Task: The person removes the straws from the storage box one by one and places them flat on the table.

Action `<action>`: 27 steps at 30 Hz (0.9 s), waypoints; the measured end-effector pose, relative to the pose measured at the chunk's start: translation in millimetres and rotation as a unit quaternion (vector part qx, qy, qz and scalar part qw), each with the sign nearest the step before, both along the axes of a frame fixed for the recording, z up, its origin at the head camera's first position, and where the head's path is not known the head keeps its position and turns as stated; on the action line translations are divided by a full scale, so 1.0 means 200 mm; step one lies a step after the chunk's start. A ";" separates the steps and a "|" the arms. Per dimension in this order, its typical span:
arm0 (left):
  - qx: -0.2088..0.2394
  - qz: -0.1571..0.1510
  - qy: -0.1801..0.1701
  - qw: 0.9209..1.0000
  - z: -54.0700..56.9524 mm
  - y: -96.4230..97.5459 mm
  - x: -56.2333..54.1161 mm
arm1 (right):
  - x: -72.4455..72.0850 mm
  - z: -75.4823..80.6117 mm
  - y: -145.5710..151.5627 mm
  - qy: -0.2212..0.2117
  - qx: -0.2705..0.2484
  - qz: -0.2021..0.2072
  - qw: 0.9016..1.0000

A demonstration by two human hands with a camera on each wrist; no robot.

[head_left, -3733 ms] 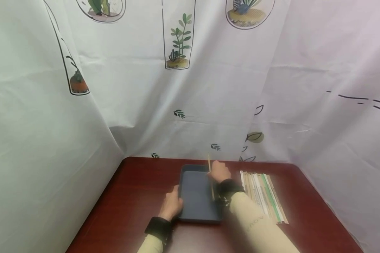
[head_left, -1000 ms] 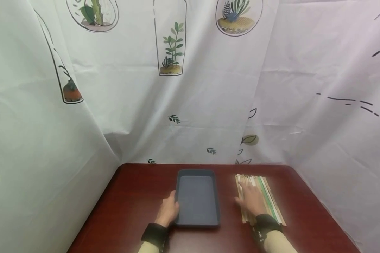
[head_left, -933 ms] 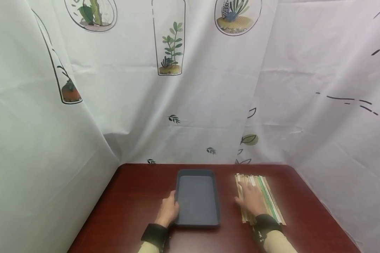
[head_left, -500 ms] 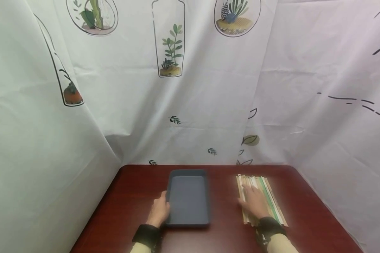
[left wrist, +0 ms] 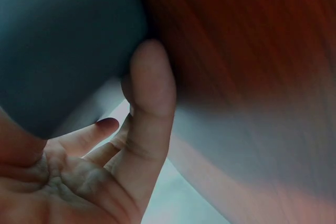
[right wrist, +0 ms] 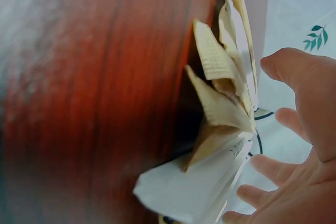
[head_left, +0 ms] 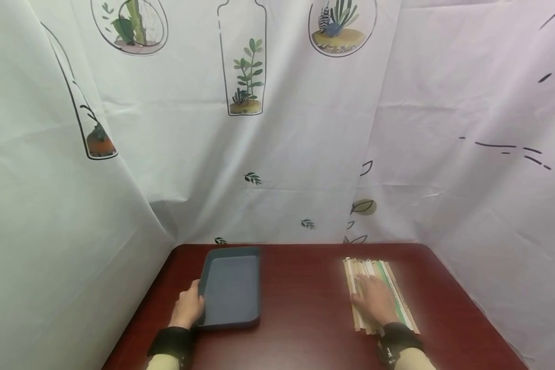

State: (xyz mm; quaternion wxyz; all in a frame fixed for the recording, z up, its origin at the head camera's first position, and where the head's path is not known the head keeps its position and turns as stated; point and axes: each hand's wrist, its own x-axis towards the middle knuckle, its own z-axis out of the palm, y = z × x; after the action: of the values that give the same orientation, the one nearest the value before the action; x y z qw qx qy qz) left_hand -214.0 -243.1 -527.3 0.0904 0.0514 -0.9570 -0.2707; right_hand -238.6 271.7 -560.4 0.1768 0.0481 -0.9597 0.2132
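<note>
My left hand [head_left: 187,306] grips the left edge of a shallow dark grey rectangular tray [head_left: 231,290] at the left of the table. The left wrist view shows the tray's rounded corner [left wrist: 68,51] between the thumb and the other fingers. Nothing lies in the tray. At the right, my right hand [head_left: 376,300] is spread over a row of long, thin paper packets [head_left: 387,280], tan and white with one green, side by side. In the right wrist view their loose paper ends [right wrist: 184,187] flare out, some printed, and the fingers extend beside them.
The table [head_left: 300,303] is dark red wood with a glossy surface. White cloth [head_left: 296,149] printed with plants in glass jars hangs at the back and along both sides, close to the table's edges.
A thin tan stick was in my right hand over the tray's right edge; now that hand is over the packets. My left hand has slid the tray leftward, away from the packets.
</note>
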 end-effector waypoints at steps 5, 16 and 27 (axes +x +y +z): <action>-0.003 0.021 -0.027 0.999 0.02 -0.14 0.00 | 0.01 0.00 -0.02 0.024 0.018 0.004 1.000; -0.031 0.055 -0.026 0.998 0.05 -0.18 0.01 | 0.05 0.00 -0.02 0.058 0.039 0.026 0.997; -0.033 0.092 0.208 0.973 0.09 0.13 0.05 | 0.06 -0.02 -0.06 0.137 0.060 0.071 0.986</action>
State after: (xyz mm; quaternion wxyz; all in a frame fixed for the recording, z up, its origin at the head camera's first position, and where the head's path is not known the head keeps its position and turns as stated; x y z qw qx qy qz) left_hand -203.5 -217.7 -509.2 0.3141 0.0790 -0.9165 -0.2346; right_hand -227.4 259.4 -563.5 0.2877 0.1553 -0.9317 0.1581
